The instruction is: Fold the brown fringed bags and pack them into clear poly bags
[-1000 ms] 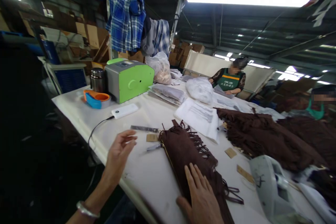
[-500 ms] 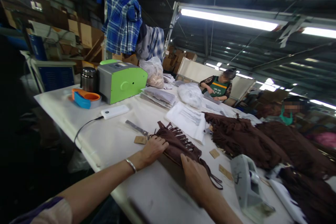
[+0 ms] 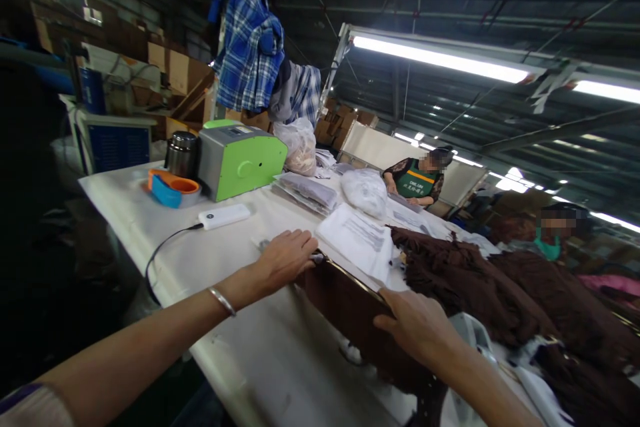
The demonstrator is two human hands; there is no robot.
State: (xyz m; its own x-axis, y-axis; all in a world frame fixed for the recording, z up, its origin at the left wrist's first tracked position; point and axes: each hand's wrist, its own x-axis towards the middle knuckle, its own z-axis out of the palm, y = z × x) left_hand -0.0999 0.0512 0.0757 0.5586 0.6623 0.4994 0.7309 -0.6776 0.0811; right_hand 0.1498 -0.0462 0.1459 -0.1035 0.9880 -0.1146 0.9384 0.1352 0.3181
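Note:
A dark brown bag or garment piece (image 3: 350,307) with a gold-coloured zip edge is raised off the white table (image 3: 220,307), its lower part hanging toward me. My left hand (image 3: 287,257), below a silver bracelet on the wrist, is closed on its upper left corner. Farther right along the same edge, my right hand (image 3: 415,323) grips it between thumb and fingers. Past the edge lies a stack of white plastic bags (image 3: 357,237). A grey-white tape dispenser (image 3: 470,333) is partly hidden behind my right forearm.
A green and grey machine (image 3: 245,160), a steel flask (image 3: 181,155), orange and blue tape (image 3: 173,188) and a white power bank (image 3: 224,215) stand at the left. Brown fringed pieces (image 3: 465,267) are heaped at the right. A person in a green apron (image 3: 417,180) is across the table.
The brown piece has been lifted from lying flat and its zip edge now faces up. Both hands have closed on that edge; my right hand moved right. The view has shifted slightly.

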